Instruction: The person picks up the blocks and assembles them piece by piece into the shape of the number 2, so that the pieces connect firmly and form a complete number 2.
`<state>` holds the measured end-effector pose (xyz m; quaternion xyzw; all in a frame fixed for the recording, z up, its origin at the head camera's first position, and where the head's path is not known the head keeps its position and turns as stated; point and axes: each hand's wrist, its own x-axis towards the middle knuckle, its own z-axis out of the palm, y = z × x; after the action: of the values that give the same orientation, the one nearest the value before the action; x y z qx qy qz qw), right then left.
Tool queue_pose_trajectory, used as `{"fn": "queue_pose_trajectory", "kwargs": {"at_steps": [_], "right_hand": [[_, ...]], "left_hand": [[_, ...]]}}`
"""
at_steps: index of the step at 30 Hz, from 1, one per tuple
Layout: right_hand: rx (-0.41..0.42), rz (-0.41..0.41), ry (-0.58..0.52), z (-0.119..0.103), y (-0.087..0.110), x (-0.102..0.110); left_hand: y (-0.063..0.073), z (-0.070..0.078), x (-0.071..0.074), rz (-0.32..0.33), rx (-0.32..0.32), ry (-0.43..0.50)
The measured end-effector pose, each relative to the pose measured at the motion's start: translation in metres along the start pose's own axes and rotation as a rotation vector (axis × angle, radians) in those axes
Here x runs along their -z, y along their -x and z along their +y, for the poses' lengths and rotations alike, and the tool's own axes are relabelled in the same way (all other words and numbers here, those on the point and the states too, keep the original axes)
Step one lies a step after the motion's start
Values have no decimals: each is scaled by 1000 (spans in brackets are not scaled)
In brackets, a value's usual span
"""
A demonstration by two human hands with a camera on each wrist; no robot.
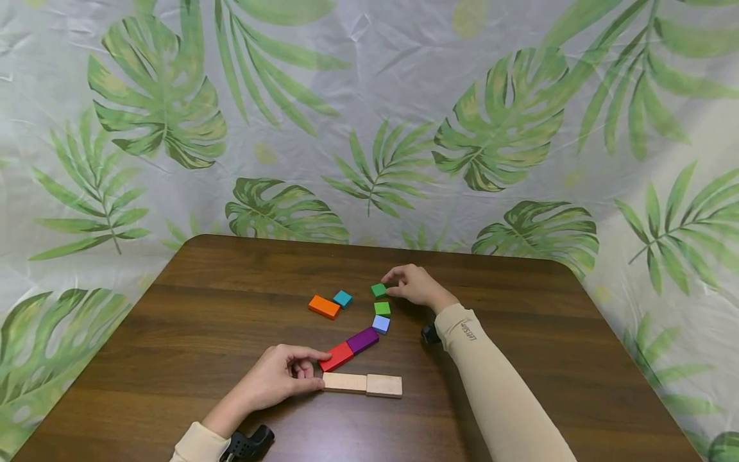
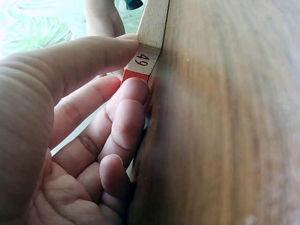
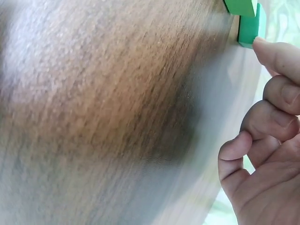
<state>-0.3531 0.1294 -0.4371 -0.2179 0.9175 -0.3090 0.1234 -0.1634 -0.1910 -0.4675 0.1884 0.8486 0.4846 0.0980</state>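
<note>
My left hand (image 1: 277, 378) reaches in from the lower left. Its index fingertip rests on the red block (image 1: 337, 357), and its thumb touches the left end of a plain wooden block (image 1: 344, 382); the other fingers curl under. That end face carries a printed number (image 2: 141, 59) in the left wrist view. A purple block (image 1: 363, 341) continues the red one diagonally to the upper right. At the far side, my right hand (image 1: 418, 287) pinches the right edge of a dark green block (image 1: 378, 290) between thumb and index finger. A lighter green block (image 1: 382, 309) lies just nearer.
A light blue block (image 1: 381, 324) sits between the lighter green and purple ones. Another plain block (image 1: 384, 386) extends the wooden row rightward. Left of the curve lie an orange block (image 1: 324, 307) and a teal block (image 1: 342, 299). A leaf-print cloth (image 1: 381, 83) hangs behind the table (image 1: 519, 308).
</note>
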Motion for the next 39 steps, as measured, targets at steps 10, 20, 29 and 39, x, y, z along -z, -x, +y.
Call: {"fn": "queue_pose_trajectory", "kwargs": {"at_steps": [10,20,29,39], "right_hand": [[17,-40,-6,-5,2,-1],[34,-55,-13,-7,1,-4],[45,-62,-11,-8,1,-4],[55,-62,3,-8,1,-4]], "left_hand": [[0,1,0,-1,5,-1],[-1,0,0,-4,10,-9],[-1,0,0,-4,11,-5],[-1,0,-1,1,9,-12]]}}
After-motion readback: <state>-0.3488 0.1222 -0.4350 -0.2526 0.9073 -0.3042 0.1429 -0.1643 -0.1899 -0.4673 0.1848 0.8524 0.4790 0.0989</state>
